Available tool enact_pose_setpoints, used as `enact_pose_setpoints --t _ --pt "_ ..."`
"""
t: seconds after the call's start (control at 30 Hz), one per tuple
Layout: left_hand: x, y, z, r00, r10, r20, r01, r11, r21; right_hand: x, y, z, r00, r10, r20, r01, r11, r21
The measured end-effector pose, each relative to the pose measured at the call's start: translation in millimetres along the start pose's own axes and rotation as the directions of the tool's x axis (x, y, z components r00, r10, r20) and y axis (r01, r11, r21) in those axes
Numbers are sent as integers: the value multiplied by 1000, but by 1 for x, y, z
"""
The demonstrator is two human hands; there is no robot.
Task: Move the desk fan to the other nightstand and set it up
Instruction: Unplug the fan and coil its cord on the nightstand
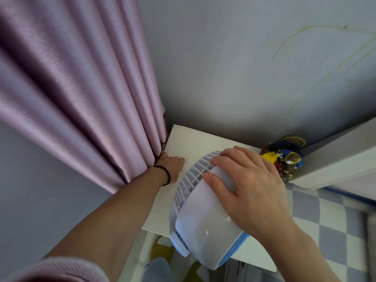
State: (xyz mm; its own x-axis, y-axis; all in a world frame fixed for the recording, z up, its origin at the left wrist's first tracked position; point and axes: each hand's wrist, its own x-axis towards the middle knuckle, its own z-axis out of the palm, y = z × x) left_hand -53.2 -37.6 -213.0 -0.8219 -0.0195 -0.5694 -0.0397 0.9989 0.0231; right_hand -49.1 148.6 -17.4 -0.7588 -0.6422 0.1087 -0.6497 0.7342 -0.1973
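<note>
A white desk fan (203,216) with blue trim and a ribbed grille stands on the white nightstand (187,143). Its housing hangs over the front edge. My right hand (248,186) lies on top of the fan's back housing, fingers wrapped over it toward the grille. My left hand (173,165) reaches to the far left edge of the nightstand, beside the curtain, fingers curled; what it touches is hidden.
A pink curtain (81,88) hangs at the left against the nightstand. A colourful figurine (284,157) stands at the back right corner by a white headboard (335,157). A checked bed cover (329,220) lies at the right. The wall is close behind.
</note>
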Motion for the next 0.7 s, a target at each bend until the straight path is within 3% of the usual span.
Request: enact_pose_setpoints --t 0.1,0.2,0.3,0.33,0.4,0.5,0.7 --pt "-3 2 -19 1000 25 -4 -25 998 -52 -1 -1 -1 1000 5 7 -5 1000 2" --pt "-7 0 -48 987 62 -145 -64 998 -8 -1 -1 -1 999 12 35 -12 1000 -5" --pt "-12 1 -77 932 149 -331 -134 989 69 -1 -2 -3 998 27 52 -27 1000 1" --pt "-15 3 -84 895 182 -408 -155 983 98 0 -3 -4 998 31 56 -31 1000 2" --pt "-16 4 -93 753 267 -602 -180 963 202 1 -3 -4 998 35 59 -36 999 1" --pt "-23 4 -107 612 304 -730 -173 952 252 0 -4 -5 997 43 65 -44 999 16" --pt "-34 -5 -123 462 247 -852 -228 961 155 0 -3 -5 995 61 80 -63 998 17"
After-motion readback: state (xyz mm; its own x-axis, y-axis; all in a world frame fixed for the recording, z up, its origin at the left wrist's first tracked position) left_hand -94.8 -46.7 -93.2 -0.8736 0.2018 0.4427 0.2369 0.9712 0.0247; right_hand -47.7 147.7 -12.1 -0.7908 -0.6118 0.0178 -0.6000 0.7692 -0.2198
